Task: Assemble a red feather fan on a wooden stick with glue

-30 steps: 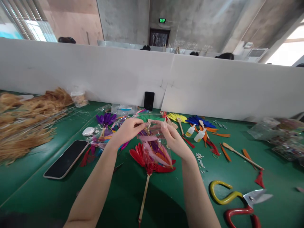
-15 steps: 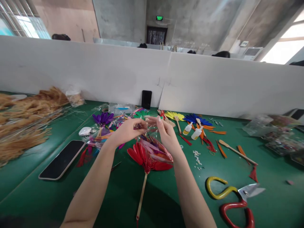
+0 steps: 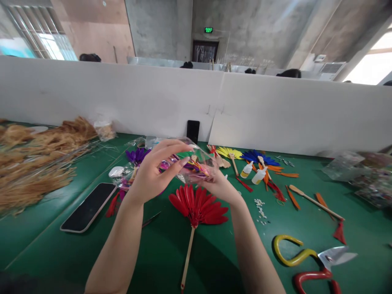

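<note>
Left hand: my left hand [image 3: 153, 173] is at the bag's left side, thumb parted from curved fingers, with film and colour between them. Cannot tell whether they pinch the film.
Right hand: my right hand [image 3: 223, 187] holds the bag from the right and below; its fingertips are hidden behind film.
Bag: the clear bag [image 3: 200, 170] is up between both hands, tilted, above the table [image 3: 165, 255]. Pink, purple and yellow pieces inside, likely feathers.
Fan: the red fan [image 3: 197, 204] lies below and nearer me than both hands, spread, stick towards me.
Beads: loose white beads [image 3: 259, 201] lie to the right of my right hand, near the forearm.
Bottles: two bottles [image 3: 259, 176], right of and beyond my right hand.
Scissors: the scissors [image 3: 332, 257], blades apart, well right of my right hand and nearer me.
Risk, bag: if the right hand slackens, the bag could slip and drop onto the fan, bending feathers.
Risk, contents: a steeper tilt might slide pieces out; thin film could cling to fingers or tear under a hard thumb.
Risk, beads: a wide swing of my right forearm could scatter them.
</note>
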Demonstrator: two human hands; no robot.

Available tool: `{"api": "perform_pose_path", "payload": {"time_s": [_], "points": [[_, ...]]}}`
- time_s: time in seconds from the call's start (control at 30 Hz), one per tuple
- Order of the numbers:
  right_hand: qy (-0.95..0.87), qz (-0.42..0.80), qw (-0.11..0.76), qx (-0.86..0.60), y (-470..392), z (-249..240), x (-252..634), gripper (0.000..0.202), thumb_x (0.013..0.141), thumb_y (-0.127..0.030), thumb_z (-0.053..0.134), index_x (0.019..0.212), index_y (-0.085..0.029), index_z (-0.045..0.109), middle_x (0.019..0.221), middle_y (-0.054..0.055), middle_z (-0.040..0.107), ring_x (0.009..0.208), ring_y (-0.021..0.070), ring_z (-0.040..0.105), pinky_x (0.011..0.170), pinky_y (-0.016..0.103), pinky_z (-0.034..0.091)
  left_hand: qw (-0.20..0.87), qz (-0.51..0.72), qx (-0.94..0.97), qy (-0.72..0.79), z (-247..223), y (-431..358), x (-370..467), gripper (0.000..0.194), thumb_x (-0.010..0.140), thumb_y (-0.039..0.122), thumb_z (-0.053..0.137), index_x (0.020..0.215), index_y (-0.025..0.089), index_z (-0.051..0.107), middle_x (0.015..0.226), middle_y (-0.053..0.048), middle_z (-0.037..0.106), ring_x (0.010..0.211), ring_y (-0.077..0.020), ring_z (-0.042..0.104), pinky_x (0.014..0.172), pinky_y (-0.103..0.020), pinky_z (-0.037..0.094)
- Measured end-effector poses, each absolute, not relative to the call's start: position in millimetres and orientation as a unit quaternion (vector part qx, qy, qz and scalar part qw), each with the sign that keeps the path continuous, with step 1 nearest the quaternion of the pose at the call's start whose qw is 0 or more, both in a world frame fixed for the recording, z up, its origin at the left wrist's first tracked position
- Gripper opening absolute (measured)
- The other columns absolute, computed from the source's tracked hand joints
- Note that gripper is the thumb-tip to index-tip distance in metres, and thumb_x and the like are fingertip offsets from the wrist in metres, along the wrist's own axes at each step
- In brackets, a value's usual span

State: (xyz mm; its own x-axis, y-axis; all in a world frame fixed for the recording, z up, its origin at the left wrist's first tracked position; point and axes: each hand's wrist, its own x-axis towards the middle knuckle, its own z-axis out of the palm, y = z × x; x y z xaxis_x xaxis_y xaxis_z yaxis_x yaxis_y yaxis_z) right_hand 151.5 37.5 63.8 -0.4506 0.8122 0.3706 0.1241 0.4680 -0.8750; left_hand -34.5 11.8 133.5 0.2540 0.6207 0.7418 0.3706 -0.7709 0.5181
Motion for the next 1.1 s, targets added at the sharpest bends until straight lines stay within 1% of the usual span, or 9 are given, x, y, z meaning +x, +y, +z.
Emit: {"api": "perform_pose_path", "payload": {"time_s": [0.17, 0.33, 0.5, 0.67, 0.77, 0.83, 0.9, 1.0, 1.1], "points": [[-0.739, 0.237, 0.530, -0.340, 39.4, 71.0, 155.4, 0.028, 0.078, -0.016, 0.056, 0.105, -0.022, 0.060, 0.103, 0.006, 0.062, 0.101, 0.0214, 0.057, 0.088, 0.038, 0.047, 0.061, 0.511, 0.790, 0.332, 140.5, 1.1, -36.8, 0.024, 0.085, 0.018, 0.053, 0.105, 0.029, 0.060, 0.113, -0.001, 0.057, 0.109, -0.0190, 0.052, 0.094, -0.035, 0.044], [-0.708, 0.093, 0.583, -0.388, 39.7, 69.6, 155.5, 0.033, 0.075, -0.014, 0.055, 0.106, -0.024, 0.057, 0.109, 0.007, 0.055, 0.106, 0.0227, 0.052, 0.091, 0.042, 0.044, 0.051, 0.483, 0.784, 0.386, 140.1, 0.4, -38.4, 0.024, 0.084, 0.019, 0.054, 0.107, 0.025, 0.058, 0.114, -0.001, 0.059, 0.109, -0.0193, 0.053, 0.096, -0.035, 0.043], [-0.639, -0.054, 0.623, -0.448, 32.7, 70.3, 153.0, 0.041, 0.074, -0.008, 0.051, 0.110, -0.027, 0.055, 0.113, 0.008, 0.044, 0.108, 0.0239, 0.049, 0.090, 0.043, 0.045, 0.141, 0.495, 0.767, 0.383, 134.9, 9.1, -39.6, 0.018, 0.083, 0.022, 0.055, 0.101, 0.024, 0.057, 0.122, -0.004, 0.054, 0.108, -0.0192, 0.054, 0.088, -0.033, 0.049], [-0.582, -0.135, 0.635, -0.489, 27.6, 72.6, 150.7, 0.055, 0.072, -0.001, 0.044, 0.118, -0.030, 0.049, 0.118, 0.009, 0.036, 0.111, 0.0275, 0.045, 0.087, 0.045, 0.044, 0.224, 0.534, 0.730, 0.363, 127.9, 20.4, -39.8, 0.022, 0.082, 0.025, 0.057, 0.103, 0.026, 0.056, 0.132, -0.003, 0.046, 0.123, -0.0217, 0.043, 0.098, -0.037, 0.043], [-0.565, -0.165, 0.642, -0.492, 26.5, 73.1, 148.8, 0.063, 0.069, 0.003, 0.041, 0.123, -0.031, 0.046, 0.120, 0.009, 0.033, 0.113, 0.0288, 0.042, 0.090, 0.047, 0.042, 0.333, 0.490, 0.726, 0.348, 125.1, 24.5, -39.9, 0.029, 0.082, 0.025, 0.056, 0.111, 0.030, 0.055, 0.131, -0.002, 0.049, 0.120, -0.0219, 0.046, 0.097, -0.038, 0.045], [-0.564, -0.185, 0.636, -0.493, 26.4, 72.9, 147.1, 0.064, 0.071, 0.002, 0.042, 0.126, -0.032, 0.043, 0.122, 0.009, 0.031, 0.116, 0.0303, 0.039, 0.092, 0.049, 0.040, 0.415, 0.445, 0.725, 0.324, 124.7, 24.9, -38.3, 0.033, 0.084, 0.025, 0.055, 0.117, 0.030, 0.054, 0.128, -0.003, 0.053, 0.115, -0.0227, 0.051, 0.093, -0.038, 0.048], [-0.568, -0.195, 0.624, -0.500, 27.0, 71.7, 146.2, 0.064, 0.075, -0.001, 0.045, 0.130, -0.033, 0.038, 0.124, 0.010, 0.028, 0.119, 0.0325, 0.036, 0.092, 0.050, 0.040, 0.469, 0.421, 0.717, 0.300, 124.5, 24.2, -35.5, 0.034, 0.085, 0.026, 0.052, 0.119, 0.028, 0.054, 0.128, -0.003, 0.053, 0.115, -0.0241, 0.052, 0.092, -0.038, 0.049], [-0.584, -0.203, 0.601, -0.506, 30.2, 68.1, 148.1, 0.065, 0.077, -0.007, 0.050, 0.133, -0.033, 0.031, 0.127, 0.011, 0.024, 0.122, 0.0348, 0.032, 0.092, 0.051, 0.040, 0.506, 0.418, 0.699, 0.285, 122.9, 24.0, -32.1, 0.032, 0.087, 0.026, 0.050, 0.118, 0.028, 0.056, 0.130, -0.002, 0.052, 0.119, -0.0248, 0.048, 0.094, -0.038, 0.049], [-0.597, -0.210, 0.584, -0.508, 34.4, 64.4, 152.2, 0.063, 0.076, -0.009, 0.050, 0.133, -0.031, 0.032, 0.126, 0.012, 0.024, 0.121, 0.0334, 0.033, 0.093, 0.050, 0.041, 0.513, 0.420, 0.688, 0.295, 120.6, 26.1, -31.8, 0.032, 0.086, 0.026, 0.051, 0.118, 0.028, 0.056, 0.130, -0.002, 0.051, 0.116, -0.0238, 0.050, 0.093, -0.037, 0.049]]}}
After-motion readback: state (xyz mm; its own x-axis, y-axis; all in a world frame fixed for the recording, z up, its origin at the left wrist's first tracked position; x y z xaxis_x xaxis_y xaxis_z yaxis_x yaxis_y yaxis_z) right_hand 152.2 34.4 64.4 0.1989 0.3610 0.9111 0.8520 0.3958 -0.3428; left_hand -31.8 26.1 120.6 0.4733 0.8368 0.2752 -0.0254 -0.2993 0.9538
